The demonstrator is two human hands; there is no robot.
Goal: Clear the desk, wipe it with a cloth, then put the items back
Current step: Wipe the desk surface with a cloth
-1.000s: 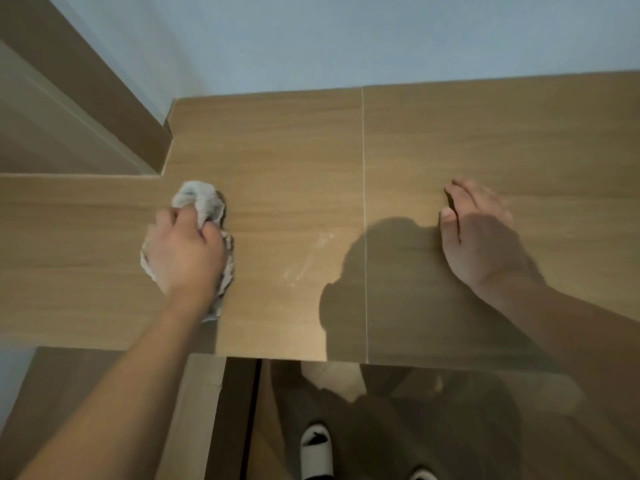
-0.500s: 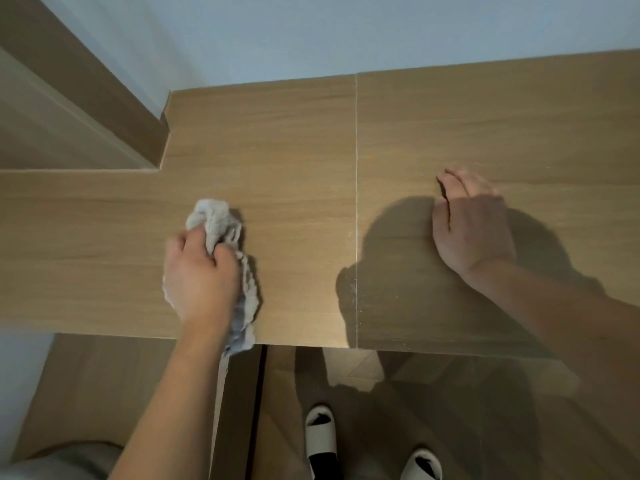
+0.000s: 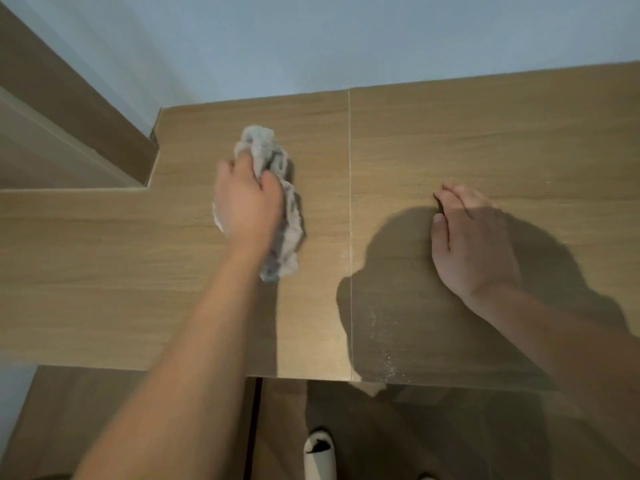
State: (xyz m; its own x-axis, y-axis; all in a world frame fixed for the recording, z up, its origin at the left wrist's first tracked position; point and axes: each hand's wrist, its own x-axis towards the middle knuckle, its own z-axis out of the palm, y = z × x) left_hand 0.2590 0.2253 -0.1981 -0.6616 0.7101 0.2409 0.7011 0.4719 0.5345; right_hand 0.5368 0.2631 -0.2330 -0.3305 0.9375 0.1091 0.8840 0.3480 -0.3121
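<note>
Desk being wiped with a crumpled cloth

The cloth is gripped under the left hand, bunched beyond its fingertips and trailing beside its wrist; the right hand is laid flat, fingers relaxed, well apart.

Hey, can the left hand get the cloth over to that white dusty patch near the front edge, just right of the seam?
Probably yes. The left hand grips the cloth just left of the seam, and bare desk lies between it and the dusty patch.

left hand — grips cloth on desk | right hand — flat on desk
</note>
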